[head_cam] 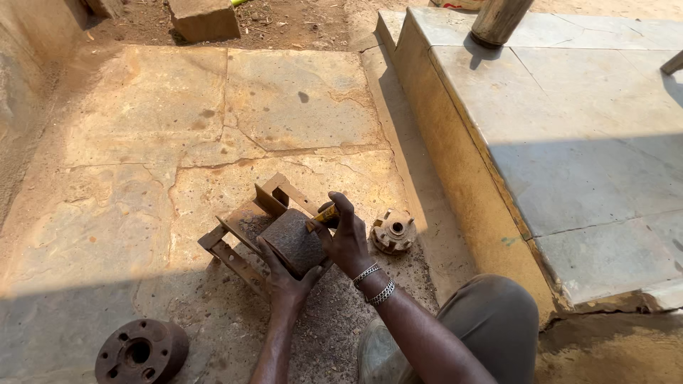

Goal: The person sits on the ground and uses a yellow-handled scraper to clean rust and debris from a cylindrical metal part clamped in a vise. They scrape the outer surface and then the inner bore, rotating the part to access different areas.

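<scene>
the ground [142,142] was made of big flat stones, brown and cracked, with sun on the far part and shade on the near part. on the right stood a raised stone step [569,142], pale on top and yellow on its side, with a chipped near corner. a round post [498,20] stood on the step at the top. a loose stone block [205,18] lay on the dirt beyond the flat stones.

the person sat low, and a grey knee [491,320] showed at the bottom.

a rusty metal frame [238,235] lay on the ground in the middle. a dark, rough roller [292,240] sat in the frame. the left hand [284,281] was wrapped around the near end of the roller, with its fingers closed on it. the right hand [348,238] had silver bracelets [376,283] on its wrist. its fingers were pinched shut on a small yellow tool [324,214] that touched the top of the roller.

a rusty round disc [142,350] with holes lay in the shade at the bottom left, well apart from the frame. a smaller rusty hub [393,230] sat just beside the right hand, close to the step.
</scene>
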